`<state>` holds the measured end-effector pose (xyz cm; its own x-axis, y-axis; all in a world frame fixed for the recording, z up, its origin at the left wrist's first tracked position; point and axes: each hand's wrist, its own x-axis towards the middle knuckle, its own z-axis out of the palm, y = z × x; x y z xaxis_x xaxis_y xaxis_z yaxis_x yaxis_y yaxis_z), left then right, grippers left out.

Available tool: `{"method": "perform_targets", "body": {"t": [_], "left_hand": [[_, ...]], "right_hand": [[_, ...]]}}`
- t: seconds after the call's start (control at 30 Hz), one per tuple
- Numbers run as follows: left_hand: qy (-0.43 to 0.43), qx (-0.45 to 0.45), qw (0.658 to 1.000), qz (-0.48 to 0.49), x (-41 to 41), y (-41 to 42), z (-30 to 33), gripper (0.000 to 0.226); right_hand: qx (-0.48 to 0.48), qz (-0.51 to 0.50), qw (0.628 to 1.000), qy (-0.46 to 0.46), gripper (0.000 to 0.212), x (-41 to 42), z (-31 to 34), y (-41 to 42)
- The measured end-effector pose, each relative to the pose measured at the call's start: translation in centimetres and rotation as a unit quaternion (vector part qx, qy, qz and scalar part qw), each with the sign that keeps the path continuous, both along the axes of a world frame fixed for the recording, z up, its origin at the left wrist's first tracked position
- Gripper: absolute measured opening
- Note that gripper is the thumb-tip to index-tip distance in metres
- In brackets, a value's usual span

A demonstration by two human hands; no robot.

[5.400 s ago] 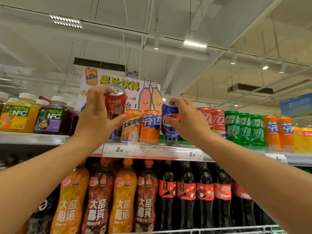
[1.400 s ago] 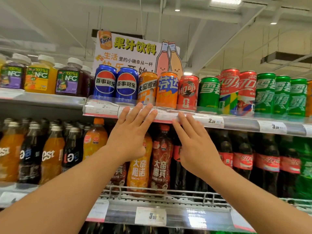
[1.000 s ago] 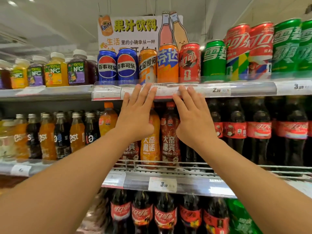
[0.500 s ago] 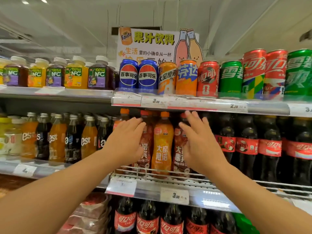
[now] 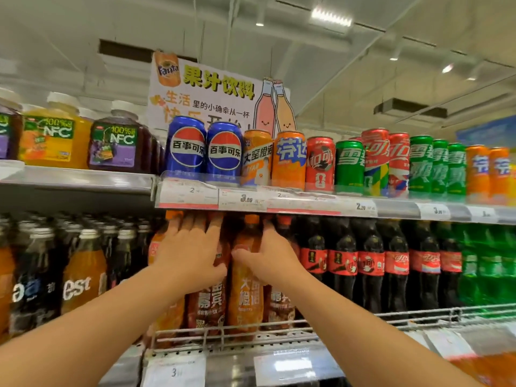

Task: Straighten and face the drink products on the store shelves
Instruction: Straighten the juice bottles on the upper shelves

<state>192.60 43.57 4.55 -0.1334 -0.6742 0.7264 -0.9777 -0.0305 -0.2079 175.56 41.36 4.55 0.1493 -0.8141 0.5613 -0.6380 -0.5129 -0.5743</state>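
Drink bottles are stood in a row on the middle shelf, behind a wire rail; the orange bottle is gripped at its shoulder by the right hand, thumb in front; the brown bottle at its left is covered by the left hand, fingers spread flat, not closed; 2 blue cans are faced forward on the upper shelf.

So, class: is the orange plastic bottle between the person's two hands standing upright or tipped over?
Upright. The orange plastic bottle stands with its orange cap straight above its base, behind the wire shelf rail.
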Motion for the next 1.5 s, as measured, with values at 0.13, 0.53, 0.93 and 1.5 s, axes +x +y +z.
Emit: {"method": "perform_targets", "body": {"t": [0.13, 0.53, 0.93, 1.5], "left_hand": [[0.015, 0.033, 0.999, 0.007, -0.2, -1.0, 0.5, 0.102], [0.028, 0.052, 0.998, 0.007, -0.6, -0.5, 2.0, 0.091], [0.116, 0.021, 0.989, -0.087, -2.6, 0.1, 0.9, 0.086], [0.225, 0.118, 0.959, -0.123, -5.9, -2.8, 0.2, 0.127]], "right_hand": [[0.0, -0.008, 0.999, 0.038, 0.062, 0.2, 0.0, -0.6], [-0.112, 0.076, 0.991, 0.017, 0.06, -2.3, -2.5, 0.8], [-0.211, 0.135, 0.968, 0.008, 0.067, -7.0, -0.9, 4.6], [-0.178, 0.117, 0.977, -0.03, 0.069, -10.3, -1.0, 5.6]]}}
